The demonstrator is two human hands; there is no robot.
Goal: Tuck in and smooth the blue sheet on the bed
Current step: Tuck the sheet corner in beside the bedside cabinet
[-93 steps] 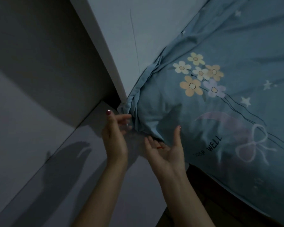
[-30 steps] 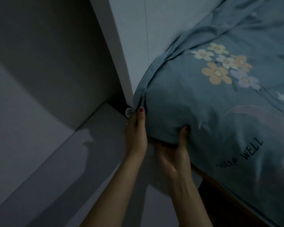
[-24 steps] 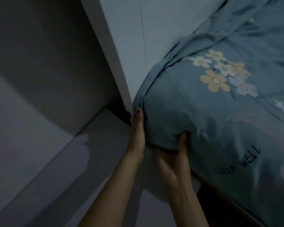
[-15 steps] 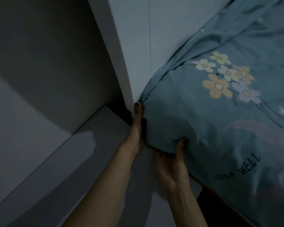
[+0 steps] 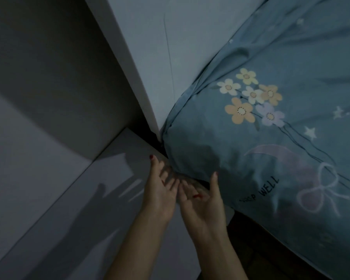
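sheet: blue cotton sheet with flower, star and bow print (image 5: 240, 138) covers the mattress corner at 1 o'clock from the hands; corner bulge reads rounded and taut, small pleats bunched along the headboard seam.
left hand (image 5: 160, 190): pulled out from the corner gap where it was pressed 0.5 s ago; now released, fingers spread, holding nothing, just below the corner at 6 o'clock of it.
right hand (image 5: 202, 201): also let go of the underside it cupped; palm up, fingers relaxed, thumb tip touching or just off the sheet edge, cannot tell which.
change: both hands off the fabric, corner keeps its shape without support.
meaning: this corner's tuck looks done; likely next is smoothing the creases at 12–2 o'clock.
surroundings: pale grey headboard panel (image 5: 170, 47) at 12 o'clock; grey flat ledge (image 5: 89, 209) at 8 o'clock.
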